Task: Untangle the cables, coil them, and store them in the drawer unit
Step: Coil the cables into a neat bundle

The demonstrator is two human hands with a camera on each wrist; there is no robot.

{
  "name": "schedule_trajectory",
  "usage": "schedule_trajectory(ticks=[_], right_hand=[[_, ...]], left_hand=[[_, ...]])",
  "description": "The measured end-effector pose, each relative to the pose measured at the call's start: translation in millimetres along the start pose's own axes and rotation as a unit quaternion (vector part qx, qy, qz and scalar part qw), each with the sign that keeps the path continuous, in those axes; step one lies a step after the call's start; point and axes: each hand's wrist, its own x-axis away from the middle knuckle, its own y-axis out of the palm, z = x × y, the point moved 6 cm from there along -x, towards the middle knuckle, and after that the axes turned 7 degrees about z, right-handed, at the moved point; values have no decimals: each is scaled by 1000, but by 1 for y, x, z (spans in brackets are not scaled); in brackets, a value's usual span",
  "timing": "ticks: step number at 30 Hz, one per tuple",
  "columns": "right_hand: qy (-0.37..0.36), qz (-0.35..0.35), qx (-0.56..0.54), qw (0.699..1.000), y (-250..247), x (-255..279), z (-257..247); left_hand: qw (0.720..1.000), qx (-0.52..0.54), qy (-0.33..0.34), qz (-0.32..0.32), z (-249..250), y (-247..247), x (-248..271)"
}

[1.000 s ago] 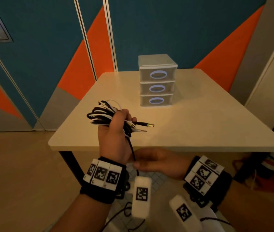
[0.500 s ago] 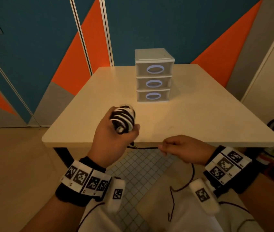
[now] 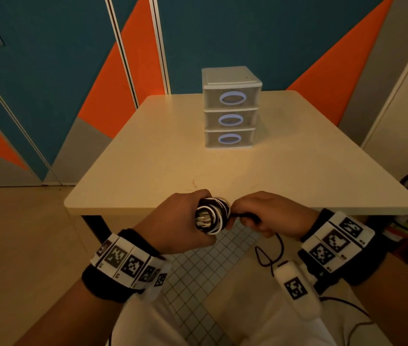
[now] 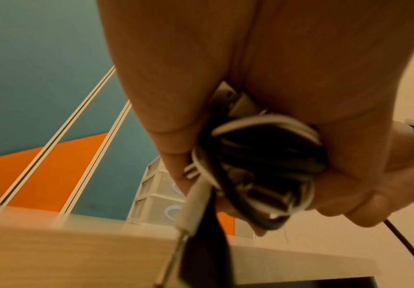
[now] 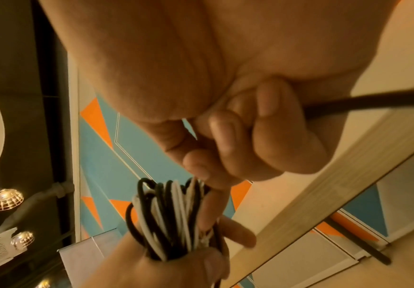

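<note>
The left hand (image 3: 180, 221) holds its grip closed around a bundle of black and white cables (image 3: 211, 217), with looped ends protruding past the fingers. The right hand (image 3: 270, 216), touching the bundle's right side, pinches a loose black cable (image 3: 276, 248) that hangs down toward the lap. Both hands are at the near edge of the table (image 3: 148, 166). The drawer unit (image 3: 230, 108), three drawers all shut, stands on the far half of the table, well apart from the bundle.
</note>
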Motion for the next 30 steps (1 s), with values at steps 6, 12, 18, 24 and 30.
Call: schedule_trajectory(ticks=[6, 12, 18, 24, 30], right_hand=[[16, 6, 89, 996, -3, 4, 0], [-24, -41, 249, 967, 11, 1, -6], [66, -87, 237, 965, 36, -18, 1], [29, -61, 306, 950, 40, -25, 3], [42, -69, 323, 943, 33, -29, 7]], left_hand=[[994, -105, 40, 14, 8, 13, 3], [956, -275, 97, -26, 25, 25, 2], [949, -306, 73, -41, 30, 34, 1], [960, -277, 28, -39, 23, 34, 5], [966, -254, -21, -37, 21, 41, 0]])
